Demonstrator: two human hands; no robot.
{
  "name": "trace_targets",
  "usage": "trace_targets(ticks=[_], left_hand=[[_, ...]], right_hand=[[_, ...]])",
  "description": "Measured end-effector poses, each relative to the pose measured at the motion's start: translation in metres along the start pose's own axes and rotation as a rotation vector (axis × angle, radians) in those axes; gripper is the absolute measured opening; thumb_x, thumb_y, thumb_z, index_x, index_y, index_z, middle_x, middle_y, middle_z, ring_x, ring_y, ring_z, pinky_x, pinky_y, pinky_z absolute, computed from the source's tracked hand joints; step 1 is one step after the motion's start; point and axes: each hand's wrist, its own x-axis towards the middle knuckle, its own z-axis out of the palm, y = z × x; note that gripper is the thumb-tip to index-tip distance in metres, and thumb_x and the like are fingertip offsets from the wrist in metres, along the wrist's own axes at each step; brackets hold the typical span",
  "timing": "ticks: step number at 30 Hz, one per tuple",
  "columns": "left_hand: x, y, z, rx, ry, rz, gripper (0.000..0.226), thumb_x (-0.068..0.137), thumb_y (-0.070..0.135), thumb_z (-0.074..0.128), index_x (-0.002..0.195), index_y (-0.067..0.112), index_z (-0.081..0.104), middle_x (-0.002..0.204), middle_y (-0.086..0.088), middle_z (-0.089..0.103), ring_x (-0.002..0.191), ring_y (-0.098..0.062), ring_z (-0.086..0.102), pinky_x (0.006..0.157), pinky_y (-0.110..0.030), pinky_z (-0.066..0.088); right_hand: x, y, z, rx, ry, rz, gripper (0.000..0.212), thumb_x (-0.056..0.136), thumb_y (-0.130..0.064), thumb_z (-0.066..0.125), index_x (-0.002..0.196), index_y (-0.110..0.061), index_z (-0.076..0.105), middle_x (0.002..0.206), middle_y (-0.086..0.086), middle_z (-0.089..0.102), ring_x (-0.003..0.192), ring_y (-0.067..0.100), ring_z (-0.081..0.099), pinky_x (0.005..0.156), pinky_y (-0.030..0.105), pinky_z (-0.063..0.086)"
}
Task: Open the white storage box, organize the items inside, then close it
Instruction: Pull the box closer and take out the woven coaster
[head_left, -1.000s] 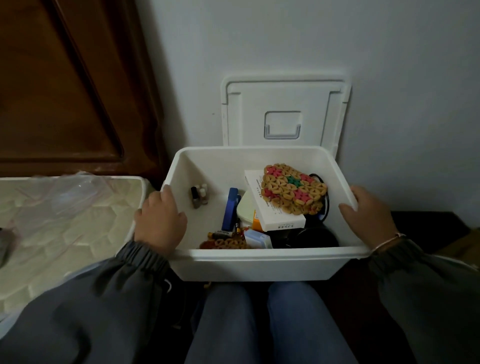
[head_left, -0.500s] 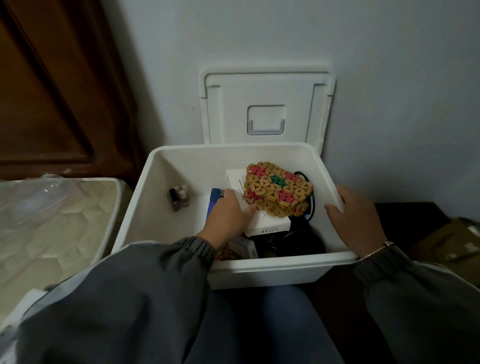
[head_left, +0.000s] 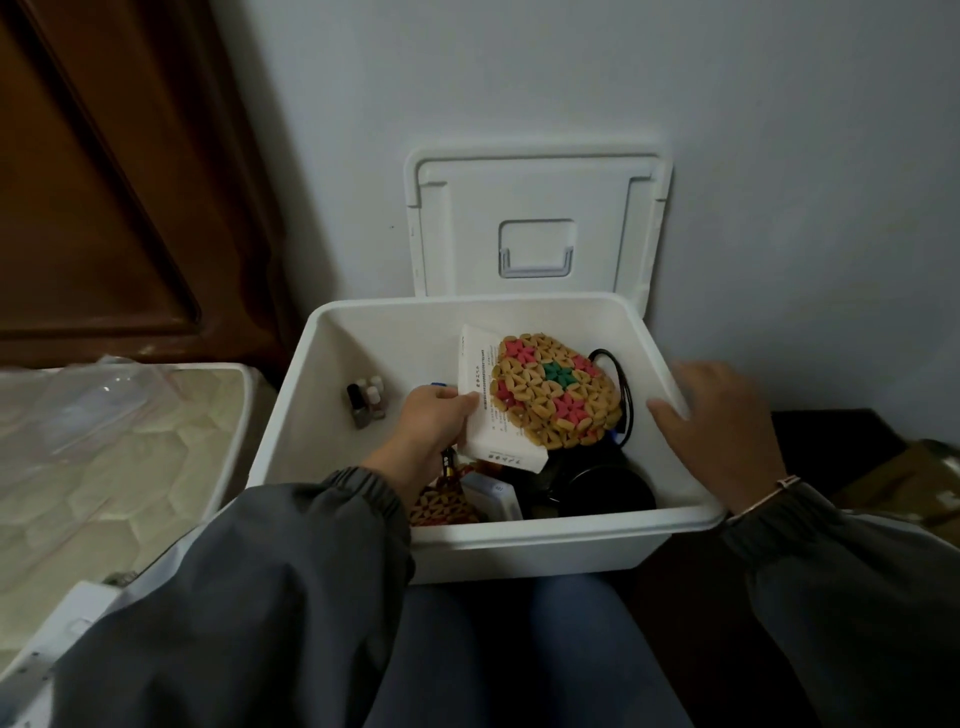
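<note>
Your left hand (head_left: 434, 431), centre frame, pinches the left edge of the flat white carton (head_left: 475, 395), thumb on top, tilting it up. The beaded mat (head_left: 556, 397) rides loose on the carton and will likely slide off if you tip further. Carton looks light and stiff; take it by the long edges, or lift the mat off first. Your right hand (head_left: 719, 434) lies open, fingers spread on the right rim of the white storage box (head_left: 545, 535), holding nothing. Box sits centre frame, lid (head_left: 535, 228) propped against the wall behind. Small glass bottles (head_left: 366, 400) stand at its left wall: fragile, keep upright.
</note>
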Motion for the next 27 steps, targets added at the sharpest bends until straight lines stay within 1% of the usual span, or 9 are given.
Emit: trace_targets(ticks=[3, 5, 7, 10, 14, 18, 21, 23, 27], left_hand=[[0.004, -0.002, -0.002, 0.023, 0.003, 0.013, 0.015, 0.096, 0.013, 0.055, 0.082, 0.011, 0.059, 0.088, -0.006, 0.067, 0.081, -0.02, 0.066, 0.084, -0.04, 0.056], [0.005, -0.003, -0.003, 0.041, -0.007, 0.017, 0.014, 0.096, 0.014, 0.054, 0.083, 0.013, 0.059, 0.09, -0.006, 0.067, 0.083, -0.019, 0.067, 0.08, -0.036, 0.058], [0.005, -0.004, -0.003, 0.066, -0.012, 0.023, 0.015, 0.096, 0.014, 0.053, 0.083, 0.015, 0.059, 0.091, -0.006, 0.067, 0.083, -0.019, 0.068, 0.077, -0.034, 0.059], [0.006, -0.005, -0.003, 0.107, -0.009, 0.023, 0.018, 0.097, 0.015, 0.052, 0.081, 0.016, 0.06, 0.1, -0.01, 0.069, 0.088, -0.022, 0.068, 0.081, -0.036, 0.058], [0.009, -0.007, -0.002, 0.159, -0.005, 0.014, 0.012, 0.097, 0.018, 0.051, 0.092, 0.012, 0.06, 0.112, -0.012, 0.067, 0.1, -0.026, 0.066, 0.088, -0.04, 0.056], [0.013, -0.01, -0.001, 0.182, -0.017, 0.02, 0.011, 0.096, 0.016, 0.051, 0.103, 0.01, 0.057, 0.115, -0.012, 0.065, 0.098, -0.025, 0.065, 0.08, -0.034, 0.055], [0.016, -0.011, -0.001, 0.203, -0.017, 0.024, 0.014, 0.096, 0.016, 0.052, 0.106, 0.007, 0.057, 0.115, -0.013, 0.064, 0.1, -0.026, 0.065, 0.086, -0.038, 0.056], [0.017, -0.013, -0.002, 0.208, -0.022, 0.021, 0.022, 0.096, 0.016, 0.052, 0.114, 0.004, 0.056, 0.116, -0.013, 0.064, 0.102, -0.027, 0.064, 0.09, -0.041, 0.055], [0.019, -0.013, -0.002, 0.211, -0.036, 0.017, 0.024, 0.097, 0.016, 0.05, 0.117, 0.004, 0.055, 0.118, -0.012, 0.063, 0.103, -0.026, 0.064, 0.09, -0.041, 0.055]], right_hand=[[0.009, -0.025, -0.014, 0.111, 0.059, -0.183, 0.045, 0.081, -0.027, 0.069, 0.118, -0.004, 0.059, 0.111, 0.015, 0.061, 0.1, 0.032, 0.055, 0.082, 0.032, 0.038], [0.017, -0.049, -0.013, 0.144, -0.041, -0.316, 0.051, 0.082, -0.04, 0.065, 0.124, -0.013, 0.056, 0.117, 0.005, 0.06, 0.104, 0.022, 0.055, 0.083, 0.029, 0.042], [0.026, -0.069, 0.0, 0.051, -0.226, -0.399, 0.063, 0.079, -0.054, 0.06, 0.131, -0.021, 0.048, 0.125, -0.001, 0.055, 0.11, 0.017, 0.053, 0.089, 0.035, 0.047], [0.041, -0.081, 0.026, -0.086, -0.471, -0.399, 0.083, 0.071, -0.062, 0.064, 0.137, -0.022, 0.036, 0.138, 0.0, 0.043, 0.124, 0.02, 0.044, 0.102, 0.042, 0.04], [0.051, -0.076, 0.048, -0.066, -0.545, -0.344, 0.104, 0.061, -0.064, 0.071, 0.143, -0.019, 0.026, 0.145, 0.002, 0.035, 0.131, 0.022, 0.036, 0.107, 0.035, 0.033], [0.049, -0.072, 0.059, -0.016, -0.485, -0.366, 0.101, 0.058, -0.061, 0.073, 0.14, -0.02, 0.029, 0.142, 0.001, 0.039, 0.129, 0.021, 0.037, 0.107, 0.033, 0.032], [0.046, -0.07, 0.064, -0.043, -0.429, -0.394, 0.089, 0.065, -0.053, 0.07, 0.137, -0.016, 0.034, 0.136, 0.003, 0.044, 0.125, 0.022, 0.042, 0.105, 0.031, 0.035], [0.043, -0.072, 0.064, -0.09, -0.425, -0.412, 0.082, 0.067, -0.049, 0.068, 0.133, -0.012, 0.036, 0.131, 0.006, 0.048, 0.118, 0.024, 0.047, 0.1, 0.035, 0.041], [0.039, -0.073, 0.064, -0.165, -0.406, -0.438, 0.078, 0.073, -0.03, 0.061, 0.139, -0.007, 0.026, 0.13, 0.012, 0.048, 0.116, 0.027, 0.05, 0.095, 0.038, 0.046]])
